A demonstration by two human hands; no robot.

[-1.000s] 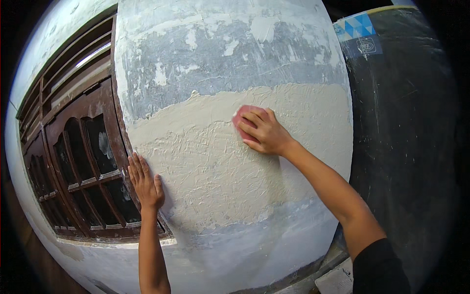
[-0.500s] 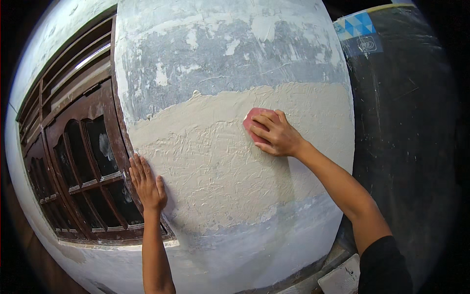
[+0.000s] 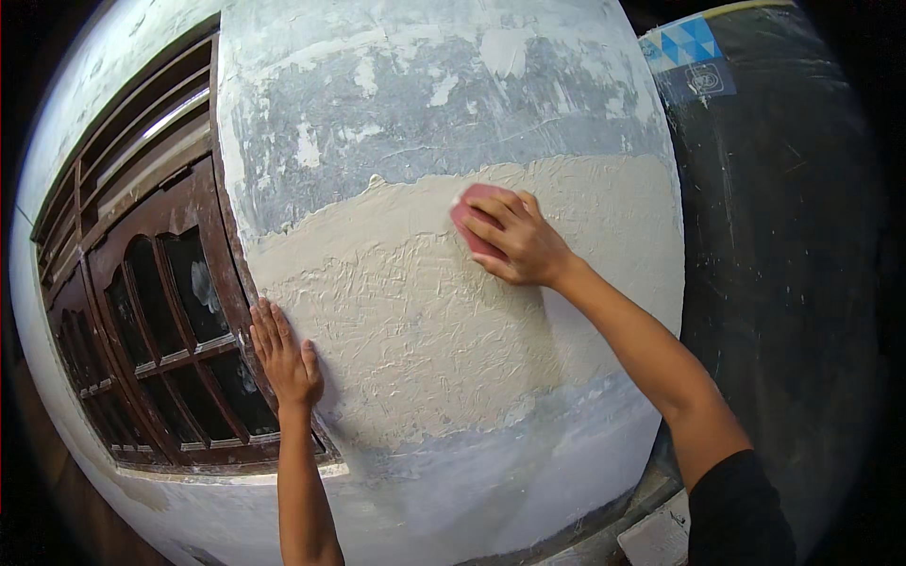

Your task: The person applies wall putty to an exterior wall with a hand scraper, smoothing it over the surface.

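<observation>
A band of cream-coloured putty [image 3: 396,321] with a ridged, rough surface runs across the wall. My right hand [image 3: 522,241] is closed around a pinkish-red putty scraper [image 3: 463,217], held flat against the upper part of this band. Some white putty shows on the scraper's left edge. My left hand [image 3: 287,363] lies flat with fingers stretched upward, at the wall's edge beside the window frame. It holds nothing.
On the left is a dark brown wooden window [image 3: 179,354] with louvres above. Patchy grey wall [image 3: 406,113] lies above the putty. A large black sheet [image 3: 774,236] stands at the right, and a pale block [image 3: 656,538] sits low by my right elbow.
My right hand has moved the scraper a little up and to the left across the putty. My left hand has stayed in place.
</observation>
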